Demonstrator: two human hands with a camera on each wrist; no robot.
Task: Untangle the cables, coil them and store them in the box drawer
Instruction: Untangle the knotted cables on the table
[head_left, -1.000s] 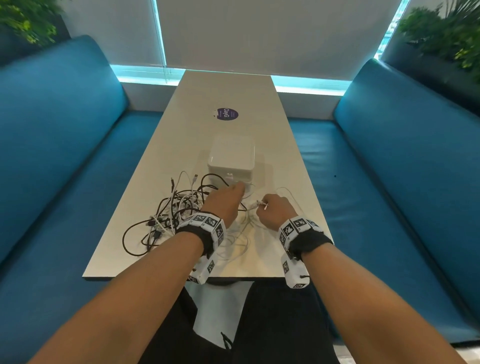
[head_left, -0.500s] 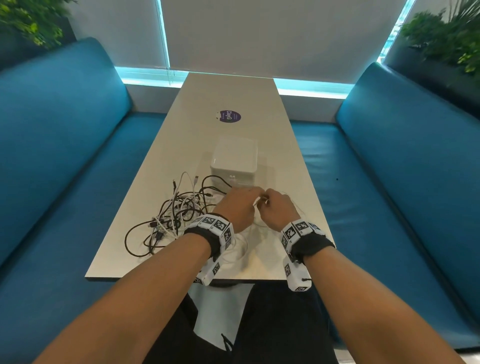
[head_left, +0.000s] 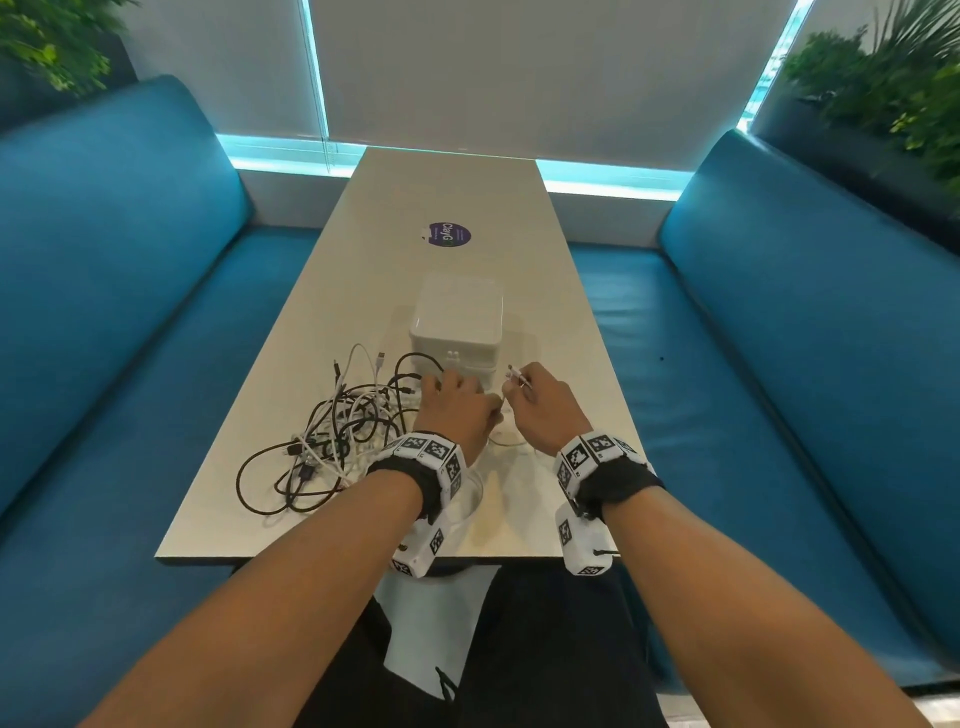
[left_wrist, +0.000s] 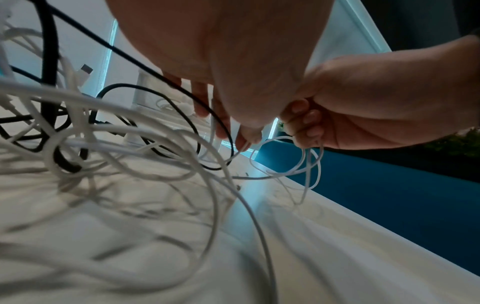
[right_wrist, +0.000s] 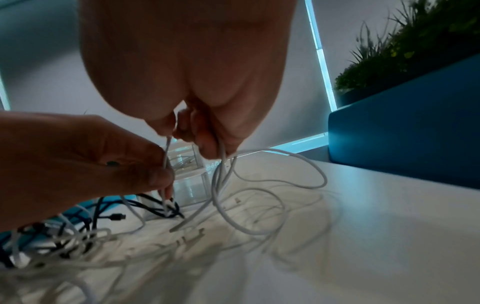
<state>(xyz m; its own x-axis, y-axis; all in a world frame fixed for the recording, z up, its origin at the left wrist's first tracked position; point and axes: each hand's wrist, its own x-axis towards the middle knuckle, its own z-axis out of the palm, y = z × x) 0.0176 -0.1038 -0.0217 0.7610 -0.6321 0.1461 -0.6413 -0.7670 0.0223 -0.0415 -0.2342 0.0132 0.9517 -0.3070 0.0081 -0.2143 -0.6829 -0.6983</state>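
Note:
A tangle of black and white cables (head_left: 332, 431) lies on the near left of the pale table (head_left: 452, 187). A white drawer box (head_left: 457, 322) stands just beyond my hands. My right hand (head_left: 540, 400) grips loops of a thin white cable (right_wrist: 262, 185), its plug end (head_left: 519, 375) sticking up past the fingers. My left hand (head_left: 457, 405) pinches a strand of the same white cable (right_wrist: 166, 156) between thumb and fingers, right beside the right hand. In the left wrist view the white loops (left_wrist: 298, 164) hang from my right hand's fingers (left_wrist: 303, 123).
Blue benches (head_left: 779, 364) flank the table on both sides. A purple round sticker (head_left: 448, 235) sits on the table beyond the box. Plants (head_left: 893, 88) stand behind the bench backs. The table's near edge (head_left: 322, 558) is close to my wrists.
My left hand drew back from the box front to the right hand and took the white strand. The right hand lifted slightly, plug end now pointing up.

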